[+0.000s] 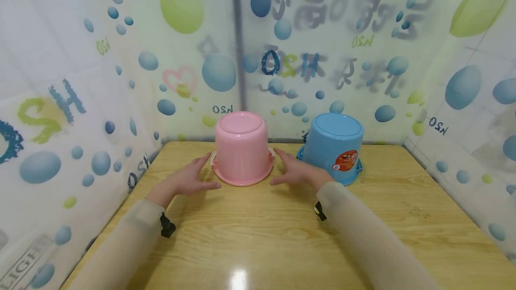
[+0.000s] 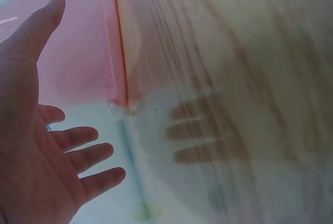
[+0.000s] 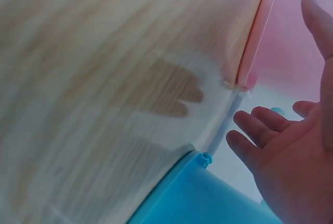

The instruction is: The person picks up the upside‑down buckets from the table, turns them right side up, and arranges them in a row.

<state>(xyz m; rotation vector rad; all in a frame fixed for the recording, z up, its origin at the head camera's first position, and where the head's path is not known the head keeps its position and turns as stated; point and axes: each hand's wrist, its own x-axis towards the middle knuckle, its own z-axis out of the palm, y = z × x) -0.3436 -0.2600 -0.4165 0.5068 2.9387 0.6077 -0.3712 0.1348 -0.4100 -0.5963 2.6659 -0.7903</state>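
Note:
Upside down on the wooden table stands a pink bucket (image 1: 242, 151), its rim on the tabletop and its pale handle folded low at the sides. My left hand (image 1: 189, 177) is at its left, thumb and fingers spread, and the left wrist view shows the palm (image 2: 41, 166) facing it with nothing held. On the other side my right hand (image 1: 298, 171) lies between the pink bucket and an upturned blue bucket (image 1: 326, 147) with a red label. Its fingers (image 3: 255, 130) are extended and hold nothing. I cannot tell whether either hand touches the pink bucket.
Behind and at both sides of the table (image 1: 250, 240) hang pale sheets (image 1: 258, 97) printed with blue and green drops and lettering. The table's back edge runs just behind the buckets. A dark band (image 1: 166, 225) circles each wrist over the sleeve.

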